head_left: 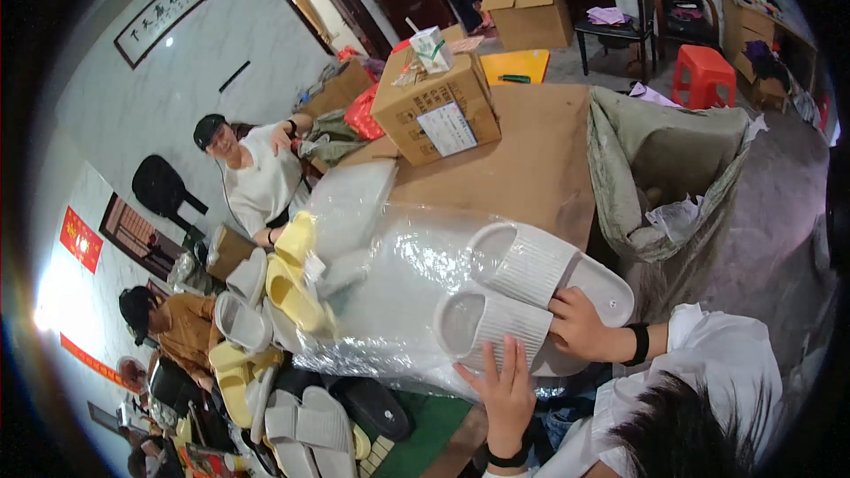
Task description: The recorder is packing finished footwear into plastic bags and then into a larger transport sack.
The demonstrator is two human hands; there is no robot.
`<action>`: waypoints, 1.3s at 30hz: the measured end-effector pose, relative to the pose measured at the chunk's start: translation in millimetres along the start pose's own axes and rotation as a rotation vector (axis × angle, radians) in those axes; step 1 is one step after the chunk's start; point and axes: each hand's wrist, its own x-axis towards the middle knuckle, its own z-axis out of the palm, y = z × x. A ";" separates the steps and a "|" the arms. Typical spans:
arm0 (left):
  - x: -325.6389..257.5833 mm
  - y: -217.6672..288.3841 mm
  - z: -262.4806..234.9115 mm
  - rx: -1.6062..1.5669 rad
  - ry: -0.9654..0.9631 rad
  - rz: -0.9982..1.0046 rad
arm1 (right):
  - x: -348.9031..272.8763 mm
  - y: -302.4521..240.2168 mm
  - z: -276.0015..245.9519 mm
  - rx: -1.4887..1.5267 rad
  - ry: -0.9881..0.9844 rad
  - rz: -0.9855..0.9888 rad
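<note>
Two pale grey slide slippers lie side by side on a sheet of clear plastic [398,257], with ribbed straps. On the strap of the nearer slipper [496,327] rests my left hand [506,394], its fingers stretched out and apart. My right hand [580,327] is at the farther slipper [527,261], its fingers curled at the rear edge of the strap; the fingertips are partly hidden. Black bands circle both wrists. To the left are yellow slippers [297,279] and more grey slippers [310,429], with a black slipper [376,409] close by.
A cardboard carton [443,111] with a small box on top stands on the brown tabletop [540,159]. A large woven sack [664,168] gapes open at the right. Across the table sits a person in white [266,173]; another in brown [186,332] is farther left. A red stool [704,75] stands behind.
</note>
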 end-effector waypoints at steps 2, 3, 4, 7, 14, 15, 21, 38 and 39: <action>-0.3 -5.2 -2.9 -0.031 0.102 0.053 | -0.5 -4.5 -0.6 0.021 0.036 -0.024; -1.2 -10.1 -2.6 -0.028 0.094 0.021 | -1.8 -2.4 1.1 0.019 -0.004 -0.003; -1.9 -14.9 1.7 -0.034 0.116 -0.006 | -4.2 1.0 2.0 0.011 -0.046 0.018; 1.1 -17.2 -2.1 -0.061 0.077 -0.132 | -10.1 8.1 8.2 0.030 -0.063 -0.024; -4.7 -31.6 -6.6 -0.255 -0.158 -0.228 | 4.2 42.9 -11.3 0.112 -0.408 -0.190; -3.9 -31.0 -8.8 -0.286 -0.139 -0.220 | 6.4 45.9 -13.0 0.128 -0.420 -0.203; 0.1 -18.3 -8.7 -0.263 -0.091 -0.221 | 3.9 40.0 -2.3 0.054 -0.206 -0.088; -9.9 -4.5 36.3 -0.140 0.444 -0.371 | 8.3 10.2 15.5 0.077 -0.277 0.010; -9.0 -6.4 41.1 -0.140 0.447 -0.373 | 8.1 8.6 17.1 0.115 -0.259 -0.014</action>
